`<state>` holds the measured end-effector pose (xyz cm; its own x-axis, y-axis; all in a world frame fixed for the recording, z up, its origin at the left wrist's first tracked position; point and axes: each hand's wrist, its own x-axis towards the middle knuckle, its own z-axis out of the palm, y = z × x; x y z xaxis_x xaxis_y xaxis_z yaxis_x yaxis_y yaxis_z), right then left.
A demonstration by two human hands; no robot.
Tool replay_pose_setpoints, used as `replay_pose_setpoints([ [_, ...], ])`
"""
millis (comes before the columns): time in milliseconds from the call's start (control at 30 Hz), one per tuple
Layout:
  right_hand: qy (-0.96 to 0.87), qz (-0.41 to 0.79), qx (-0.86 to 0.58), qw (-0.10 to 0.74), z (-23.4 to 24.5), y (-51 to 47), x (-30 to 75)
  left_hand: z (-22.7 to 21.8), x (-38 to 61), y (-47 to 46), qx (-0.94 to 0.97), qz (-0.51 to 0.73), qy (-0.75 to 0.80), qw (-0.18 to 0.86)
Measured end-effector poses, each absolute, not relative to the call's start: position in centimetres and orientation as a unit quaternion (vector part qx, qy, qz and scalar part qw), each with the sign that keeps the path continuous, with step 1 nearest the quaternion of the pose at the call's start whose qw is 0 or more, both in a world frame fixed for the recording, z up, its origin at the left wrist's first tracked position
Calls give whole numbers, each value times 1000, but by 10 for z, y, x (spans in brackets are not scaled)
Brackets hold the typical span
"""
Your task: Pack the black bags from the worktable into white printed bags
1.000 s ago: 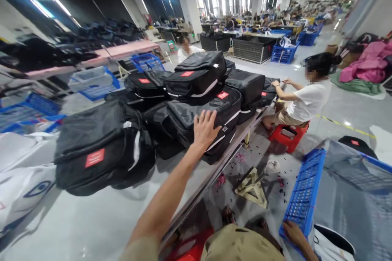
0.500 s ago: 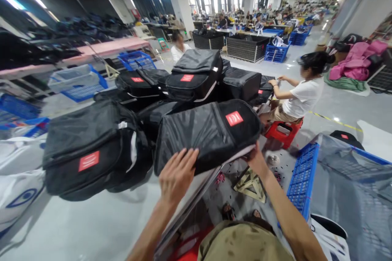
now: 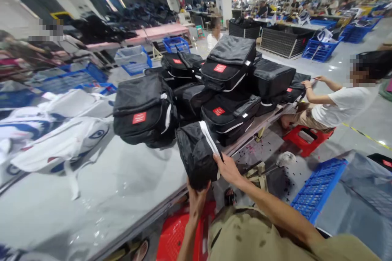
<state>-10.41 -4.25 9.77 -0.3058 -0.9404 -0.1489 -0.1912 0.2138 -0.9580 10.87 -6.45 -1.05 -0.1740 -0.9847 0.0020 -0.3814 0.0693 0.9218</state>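
You hold a black backpack [image 3: 197, 153] on end at the near edge of the grey table [image 3: 101, 195]. Your left hand [image 3: 197, 200] grips it from underneath; your right hand [image 3: 228, 168] clasps its side by a white strap. Behind it lies a pile of black backpacks [image 3: 226, 77]. A seated person [image 3: 343, 100] works at the table's far end.

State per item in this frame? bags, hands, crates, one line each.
black bag: tilted at the table edge, held by both hands
left hand: gripping the bag from beneath
right hand: gripping its side
stacked bags: piled, zipped shut
blue crate: on floor, contents hidden
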Motion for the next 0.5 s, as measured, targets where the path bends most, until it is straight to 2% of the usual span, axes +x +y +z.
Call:
replay_pose_setpoints([
  [133, 665, -420, -473, 397, 110, -46, -86, 69, 94, -80, 581, -383, -583, 420],
  [233, 664, -390, -498, 398, 110, -47, -82, 107, 98, -95, 605, -363, -548, 449],
  [367, 662, -403, -478, 414, 100, -51, -82, 118, 96, -105, 653, -330, -521, 440],
  [500, 671, -394, -518, 355, 86, -60, -93, 116, 87, -116, 657, -282, -548, 433],
])
